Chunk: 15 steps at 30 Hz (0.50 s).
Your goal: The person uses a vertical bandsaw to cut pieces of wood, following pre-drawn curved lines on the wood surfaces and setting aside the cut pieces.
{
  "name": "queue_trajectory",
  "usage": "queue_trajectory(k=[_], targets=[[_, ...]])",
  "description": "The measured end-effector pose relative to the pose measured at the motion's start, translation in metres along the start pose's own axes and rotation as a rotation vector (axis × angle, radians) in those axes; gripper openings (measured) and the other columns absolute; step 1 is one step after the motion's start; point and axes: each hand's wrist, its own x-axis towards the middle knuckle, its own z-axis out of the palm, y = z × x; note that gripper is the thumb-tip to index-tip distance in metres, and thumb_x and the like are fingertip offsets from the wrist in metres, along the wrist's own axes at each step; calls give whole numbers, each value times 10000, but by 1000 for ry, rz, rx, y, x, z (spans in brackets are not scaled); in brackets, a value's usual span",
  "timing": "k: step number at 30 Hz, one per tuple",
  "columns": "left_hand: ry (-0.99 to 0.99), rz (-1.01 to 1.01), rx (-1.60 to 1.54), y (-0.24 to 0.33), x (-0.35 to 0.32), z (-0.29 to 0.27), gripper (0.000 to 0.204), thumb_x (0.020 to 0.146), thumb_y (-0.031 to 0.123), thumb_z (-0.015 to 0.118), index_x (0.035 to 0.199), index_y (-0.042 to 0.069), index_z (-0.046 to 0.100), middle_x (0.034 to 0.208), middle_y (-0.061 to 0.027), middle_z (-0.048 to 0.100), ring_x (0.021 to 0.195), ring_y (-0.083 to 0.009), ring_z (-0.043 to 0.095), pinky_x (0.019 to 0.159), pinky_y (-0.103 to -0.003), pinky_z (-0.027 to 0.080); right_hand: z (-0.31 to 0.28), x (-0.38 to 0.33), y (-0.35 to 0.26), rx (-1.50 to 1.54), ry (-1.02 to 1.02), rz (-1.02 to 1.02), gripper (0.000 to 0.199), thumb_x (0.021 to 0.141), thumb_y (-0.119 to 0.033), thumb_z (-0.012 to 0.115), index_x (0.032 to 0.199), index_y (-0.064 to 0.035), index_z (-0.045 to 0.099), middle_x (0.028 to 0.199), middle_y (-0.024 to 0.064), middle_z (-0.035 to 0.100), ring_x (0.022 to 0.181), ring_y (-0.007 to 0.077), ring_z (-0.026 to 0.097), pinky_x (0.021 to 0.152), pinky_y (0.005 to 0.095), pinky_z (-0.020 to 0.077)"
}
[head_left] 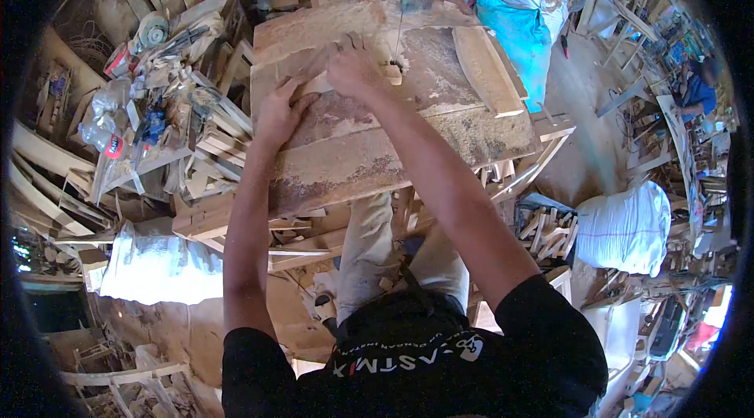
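A pale wood piece (316, 84) lies on the left part of a sawdust-dusted worktable (338, 170), between two bare hands. Farthest left, we see a clear plastic bottle (98, 133) with a red label, then a jumbled heap of wood offcuts (216, 131) reaching toward the table. Next comes the left hand (276, 110), partly closed, its thumb and fingers apart and holding the left end of the piece. The right hand (353, 72), back upward and fingers bent, is closed over the right end. Just right of it, a small wood block (393, 75) lies beside a thin upright saw blade (400, 37), which meets the table at a dark slot. Near the tabletop's right edge we find a curved board (485, 71). Beyond that edge stand a turquoise sack (518, 45) and, nearer us and farther right, a bulging white woven sack (624, 229). At far right, well apart from the table, is a person in blue (697, 92).
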Motion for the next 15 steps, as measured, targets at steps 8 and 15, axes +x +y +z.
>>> queue_trajectory(k=[8,15], targets=[[35,85,-10,-14,18,11,386,916,265,767,1224,53,670,1152,-221,672,1057,-450,643,893,-477,525,15,22,15,100,-44,101,565,963,-345,498,1396,13,558,1556,306,375,1466,528,303,1213,659,191],[5,43,15,-10,21,4,387,924,279,754,1237,65,675,1161,-208,676,1064,-444,647,897,-475,525,6,27,6,-8,-130,191,592,988,-366,469,1503,-73,498,1571,238,399,1472,444,332,1236,561,245]])
